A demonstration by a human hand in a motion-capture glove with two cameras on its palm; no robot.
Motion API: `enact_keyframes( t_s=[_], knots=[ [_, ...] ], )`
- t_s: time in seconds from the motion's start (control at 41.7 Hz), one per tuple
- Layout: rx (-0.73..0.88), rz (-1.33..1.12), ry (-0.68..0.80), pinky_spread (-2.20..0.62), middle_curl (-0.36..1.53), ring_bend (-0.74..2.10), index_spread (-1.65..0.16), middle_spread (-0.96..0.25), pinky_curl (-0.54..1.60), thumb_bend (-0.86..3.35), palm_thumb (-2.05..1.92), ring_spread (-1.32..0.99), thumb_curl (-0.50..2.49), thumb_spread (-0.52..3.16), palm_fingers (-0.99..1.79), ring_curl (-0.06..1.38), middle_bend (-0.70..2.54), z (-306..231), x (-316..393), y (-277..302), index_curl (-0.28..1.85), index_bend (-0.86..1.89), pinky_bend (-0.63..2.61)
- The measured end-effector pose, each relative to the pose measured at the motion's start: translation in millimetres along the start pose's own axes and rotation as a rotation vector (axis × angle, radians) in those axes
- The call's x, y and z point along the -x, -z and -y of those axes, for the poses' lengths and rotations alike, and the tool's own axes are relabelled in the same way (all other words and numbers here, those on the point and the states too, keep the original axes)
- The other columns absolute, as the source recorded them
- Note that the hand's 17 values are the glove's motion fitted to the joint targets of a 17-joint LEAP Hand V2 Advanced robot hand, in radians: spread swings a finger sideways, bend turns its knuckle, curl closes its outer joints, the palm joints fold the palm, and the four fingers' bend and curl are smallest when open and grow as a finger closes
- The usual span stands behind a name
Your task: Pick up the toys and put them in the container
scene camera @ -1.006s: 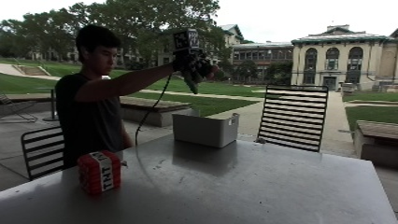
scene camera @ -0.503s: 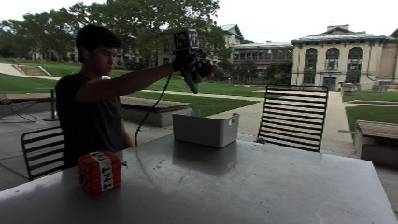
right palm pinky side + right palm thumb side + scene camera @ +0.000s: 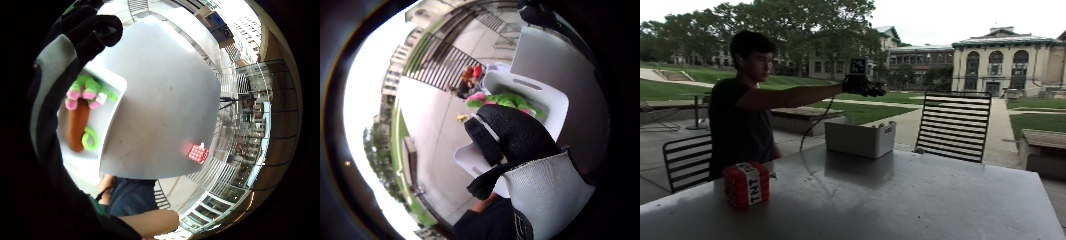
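1. Standing behind the far-left edge of the grey table [image 3: 906, 200], a person holds the gloved right hand [image 3: 863, 87] out at arm's length, high above the white container [image 3: 859, 139] and well apart from it.
2. The container sits at the table's far edge, at about 12 o'clock from the table's middle, with a slatted black chair [image 3: 953, 125] just behind the edge at 1 o'clock; a broad bare stretch of tabletop runs from the container to the near edge.
3. Near the left edge, at about 9 o'clock, a red TNT block toy [image 3: 745, 183] stands upright on the table, well apart from the container.
4. From the outside view the container's inside is hidden; the little finger side palm view looks straight down into it (the hand is directly overhead) and shows a brown toy [image 3: 77, 125] lying beside green and pink toys [image 3: 87, 90].
5. The same palm view also catches the TNT block as a small red shape across the tabletop.
6. The thumb side palm view shows the gloved fingers [image 3: 515, 132] loosely curled and holding nothing, with the container's rim beyond them.
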State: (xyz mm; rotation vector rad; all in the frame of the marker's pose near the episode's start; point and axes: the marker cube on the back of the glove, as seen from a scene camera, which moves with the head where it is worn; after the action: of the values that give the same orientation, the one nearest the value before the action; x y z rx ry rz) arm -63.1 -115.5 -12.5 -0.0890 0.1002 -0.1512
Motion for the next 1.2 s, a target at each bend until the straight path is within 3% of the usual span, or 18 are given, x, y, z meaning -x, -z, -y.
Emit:
enact_keyframes(
  t_s=[0.072,0.216,0.359,0.647,0.958,1.198],
  knots=[
    [0.021,-0.007,-0.041,-0.11,0.62,0.77,-0.37,-0.12,0.38,-0.04,-0.05,-0.21,0.38,1.15,-0.11,0.31,0.35,-8.3,-19.1,0.0,0.51,0.20,1.28],
    [0.003,-0.023,0.054,-0.10,0.58,0.64,-0.34,-0.11,0.33,-0.04,-0.05,-0.23,0.35,1.20,-0.13,0.27,0.28,-30.0,-57.6,0.6,0.51,0.21,1.13],
    [-0.004,-0.025,-0.046,-0.07,0.55,0.56,-0.33,-0.10,0.29,-0.04,-0.04,-0.23,0.32,1.23,-0.10,0.25,0.24,-74.7,-47.8,9.5,0.50,0.18,1.04],
    [0.008,0.024,-0.135,0.01,0.51,0.46,-0.34,-0.09,0.28,-0.04,-0.05,-0.24,0.28,1.24,-0.01,0.23,0.18,-152.7,-153.0,-1.1,0.50,0.21,0.97],
    [0.000,0.032,-0.290,0.04,0.47,0.39,-0.35,-0.09,0.28,-0.05,-0.06,-0.24,0.25,1.22,0.01,0.23,0.18,-225.2,-285.0,-51.8,0.50,0.21,0.93],
    [0.058,0.046,-0.395,0.06,0.46,0.36,-0.36,-0.08,0.29,-0.06,-0.06,-0.23,0.24,1.14,0.01,0.23,0.19,-266.2,-332.9,-102.4,0.48,0.17,0.94]
  ],
)
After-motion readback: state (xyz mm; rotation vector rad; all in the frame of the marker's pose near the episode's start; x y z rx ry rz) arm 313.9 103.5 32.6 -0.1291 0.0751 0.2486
